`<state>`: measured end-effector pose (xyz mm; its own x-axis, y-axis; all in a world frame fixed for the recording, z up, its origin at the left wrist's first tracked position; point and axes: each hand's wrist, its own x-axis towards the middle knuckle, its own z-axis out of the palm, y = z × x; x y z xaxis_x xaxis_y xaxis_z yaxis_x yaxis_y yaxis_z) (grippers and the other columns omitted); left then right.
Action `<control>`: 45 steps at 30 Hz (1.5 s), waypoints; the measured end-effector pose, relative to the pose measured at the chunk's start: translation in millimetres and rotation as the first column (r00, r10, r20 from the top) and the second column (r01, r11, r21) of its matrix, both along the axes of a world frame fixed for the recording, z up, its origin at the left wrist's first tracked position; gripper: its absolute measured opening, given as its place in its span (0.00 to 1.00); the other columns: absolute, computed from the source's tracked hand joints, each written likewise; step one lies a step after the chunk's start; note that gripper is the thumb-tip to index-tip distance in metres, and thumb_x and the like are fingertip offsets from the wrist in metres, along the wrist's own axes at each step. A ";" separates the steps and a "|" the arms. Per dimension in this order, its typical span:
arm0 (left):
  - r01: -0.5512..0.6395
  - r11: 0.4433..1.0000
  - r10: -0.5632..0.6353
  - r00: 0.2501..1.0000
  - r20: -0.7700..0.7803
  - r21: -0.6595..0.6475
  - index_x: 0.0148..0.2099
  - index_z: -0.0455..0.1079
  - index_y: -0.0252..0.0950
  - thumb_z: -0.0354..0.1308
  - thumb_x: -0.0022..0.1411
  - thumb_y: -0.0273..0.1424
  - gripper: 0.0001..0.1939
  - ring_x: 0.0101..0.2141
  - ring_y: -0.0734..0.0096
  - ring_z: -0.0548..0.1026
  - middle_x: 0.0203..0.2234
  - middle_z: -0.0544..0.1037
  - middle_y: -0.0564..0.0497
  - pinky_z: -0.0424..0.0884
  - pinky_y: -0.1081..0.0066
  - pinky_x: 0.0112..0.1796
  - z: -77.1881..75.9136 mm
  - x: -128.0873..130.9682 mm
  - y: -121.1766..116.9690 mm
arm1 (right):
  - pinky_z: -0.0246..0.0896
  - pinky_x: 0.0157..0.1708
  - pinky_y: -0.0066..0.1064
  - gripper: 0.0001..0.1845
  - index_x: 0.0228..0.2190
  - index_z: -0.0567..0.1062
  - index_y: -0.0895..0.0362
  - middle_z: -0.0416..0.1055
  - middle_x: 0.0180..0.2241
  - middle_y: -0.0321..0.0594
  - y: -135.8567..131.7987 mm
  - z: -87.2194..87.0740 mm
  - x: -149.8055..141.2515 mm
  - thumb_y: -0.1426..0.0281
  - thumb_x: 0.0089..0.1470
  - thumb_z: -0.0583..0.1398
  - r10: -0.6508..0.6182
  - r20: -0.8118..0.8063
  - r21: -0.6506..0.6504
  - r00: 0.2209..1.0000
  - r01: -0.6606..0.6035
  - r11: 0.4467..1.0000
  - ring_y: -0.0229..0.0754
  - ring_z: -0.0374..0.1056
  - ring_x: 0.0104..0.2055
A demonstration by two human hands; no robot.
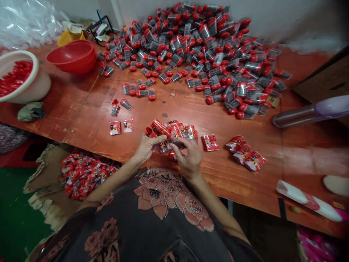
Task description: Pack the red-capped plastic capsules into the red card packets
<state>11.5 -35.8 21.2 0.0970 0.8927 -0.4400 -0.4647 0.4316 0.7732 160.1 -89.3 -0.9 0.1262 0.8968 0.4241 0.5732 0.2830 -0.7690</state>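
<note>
Above the table's front edge, my left hand [147, 147] is closed on a red printed wrapper [160, 127], thumb pressed on top. My right hand [188, 156] meets it from the right, fingers pinched on a small clear container with dark contents [176, 142]. The two items touch end to end; whether one sits inside the other I cannot tell. Beneath and behind my hands lies a pile of red printed wrappers [191, 131]. One flat wrapper [210, 142] lies to the right, with a fanned stack of wrappers [247, 154] beyond it.
A large heap of red-capped clear containers [191, 54] covers the table's back. At left stand a red bowl [73, 58] and a white tub [40, 80] of red pieces. Below the edge, a cardboard box [43, 189] holds red packets. A clear tube [300, 114] juts in right.
</note>
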 end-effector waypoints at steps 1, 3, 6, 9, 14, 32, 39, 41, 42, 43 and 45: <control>0.006 1.000 -0.006 1.000 -0.012 -0.005 0.30 0.74 0.35 0.74 0.36 0.29 0.16 0.20 0.76 0.70 0.22 0.77 0.53 0.68 0.72 0.24 0.0 -0.6 -0.1 | 0.69 0.42 0.44 0.16 0.46 0.71 0.45 0.76 0.40 0.38 -0.2 -0.4 -0.5 0.67 0.55 0.63 -0.002 -0.007 -0.015 1.000 0.002 1.000 0.46 0.72 0.42; 0.010 1.000 -0.010 0.999 -0.035 -0.004 0.28 0.74 0.34 0.74 0.37 0.31 0.15 0.18 0.78 0.67 0.20 0.75 0.54 0.63 0.74 0.20 0.3 -1.7 -0.4 | 0.68 0.44 0.45 0.16 0.46 0.72 0.44 0.76 0.41 0.37 -0.9 -1.0 -1.6 0.67 0.55 0.63 0.004 -0.027 -0.033 1.000 -0.005 0.999 0.47 0.72 0.43; -0.003 1.000 0.004 0.998 -0.064 0.016 0.26 0.73 0.35 0.74 0.37 0.31 0.14 0.17 0.80 0.65 0.18 0.74 0.55 0.60 0.74 0.19 2.0 -1.8 -1.6 | 0.68 0.46 0.45 0.15 0.45 0.73 0.45 0.76 0.41 0.37 -1.1 -0.2 -4.7 0.67 0.55 0.63 0.022 -0.104 -0.054 0.994 -0.028 0.998 0.46 0.71 0.43; 0.027 0.999 -0.025 0.997 -0.074 0.023 0.26 0.74 0.35 0.74 0.37 0.30 0.13 0.18 0.80 0.66 0.20 0.75 0.54 0.62 0.74 0.21 4.7 0.2 -4.4 | 0.71 0.41 0.42 0.12 0.43 0.75 0.48 0.76 0.38 0.38 1.3 2.6 -9.8 0.66 0.55 0.62 -0.008 -0.336 -0.167 0.942 -0.051 0.985 0.44 0.72 0.40; 0.063 0.998 -0.064 0.997 -0.035 -0.007 0.27 0.75 0.35 0.74 0.37 0.28 0.13 0.19 0.78 0.67 0.20 0.75 0.54 0.64 0.74 0.22 8.1 2.5 -5.2 | 0.73 0.39 0.38 0.17 0.46 0.73 0.48 0.75 0.36 0.37 7.1 3.9 -11.5 0.65 0.53 0.63 -0.035 -0.587 -0.312 0.809 -0.185 0.932 0.41 0.72 0.37; 0.164 0.986 -0.163 0.959 -0.233 -0.014 0.25 0.75 0.36 0.71 0.43 0.33 0.09 0.14 0.78 0.60 0.14 0.70 0.53 0.54 0.71 0.18 -12.6 -7.6 -17.9 | 0.69 0.40 0.38 0.17 0.43 0.77 0.47 0.71 0.38 0.37 5.1 -12.0 -11.6 0.67 0.49 0.67 0.095 -0.433 -0.276 0.896 -0.232 0.933 0.41 0.69 0.39; 0.165 0.982 -0.175 0.978 -0.114 -0.088 0.28 0.75 0.34 0.71 0.45 0.39 0.15 0.15 0.80 0.64 0.17 0.72 0.52 0.57 0.75 0.16 -18.3 -9.3 -17.4 | 0.70 0.38 0.36 0.13 0.40 0.78 0.51 0.74 0.35 0.36 7.7 -21.2 -13.3 0.70 0.49 0.65 0.007 -0.549 -0.305 0.836 -0.208 0.930 0.39 0.71 0.35; 0.173 0.981 -0.183 0.976 -0.119 -0.092 0.29 0.74 0.34 0.69 0.48 0.40 0.14 0.15 0.79 0.65 0.17 0.71 0.52 0.59 0.75 0.16 -17.0 -10.7 -17.8 | 0.71 0.39 0.37 0.14 0.41 0.77 0.50 0.75 0.36 0.35 7.4 -22.7 -11.7 0.70 0.49 0.65 0.001 -0.571 -0.307 0.821 -0.215 0.927 0.40 0.72 0.36; 0.177 0.980 -0.188 0.972 -0.144 -0.086 0.28 0.74 0.34 0.69 0.48 0.40 0.14 0.15 0.79 0.65 0.16 0.71 0.52 0.59 0.75 0.16 -16.1 -11.3 -18.0 | 0.71 0.40 0.38 0.15 0.42 0.77 0.50 0.75 0.37 0.36 6.9 -23.2 -11.1 0.69 0.49 0.65 0.011 -0.565 -0.303 0.825 -0.220 0.927 0.41 0.72 0.37; 0.178 0.981 -0.189 0.966 -0.178 -0.076 0.28 0.73 0.34 0.69 0.48 0.39 0.14 0.15 0.79 0.65 0.16 0.71 0.53 0.59 0.75 0.16 -15.3 -11.8 -18.1 | 0.71 0.41 0.39 0.17 0.43 0.76 0.49 0.75 0.38 0.36 6.1 -23.6 -10.7 0.69 0.50 0.66 0.026 -0.550 -0.297 0.835 -0.224 0.928 0.41 0.72 0.38; 0.175 0.983 -0.182 0.952 -0.246 -0.052 0.26 0.72 0.34 0.69 0.48 0.39 0.14 0.15 0.79 0.64 0.16 0.70 0.53 0.57 0.74 0.16 -14.3 -12.2 -18.4 | 0.71 0.43 0.41 0.20 0.47 0.75 0.47 0.74 0.41 0.38 3.8 -23.9 -10.5 0.67 0.51 0.65 0.065 -0.494 -0.286 0.867 -0.232 0.930 0.43 0.72 0.40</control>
